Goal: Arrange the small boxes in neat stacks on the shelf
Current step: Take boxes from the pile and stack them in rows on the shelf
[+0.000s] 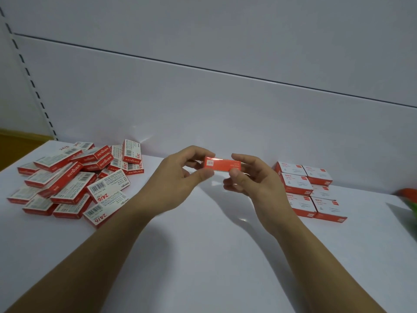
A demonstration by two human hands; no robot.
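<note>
At the centre of the frame, a person's left hand (180, 177) and right hand (250, 179) together held one small red box (222, 164) above a white shelf (203, 256), each pinching an end between thumb and fingers. A jumbled heap of matching boxes (74, 181) lay at middle left. Neat stacks (309, 188) of the boxes stood at middle right, close to the right hand. To place it well, the box probably needed turning label-up like the stacked ones, then lowering squarely with its edges aligned. A blurred red and green object (409, 197) showed at the right edge.
</note>
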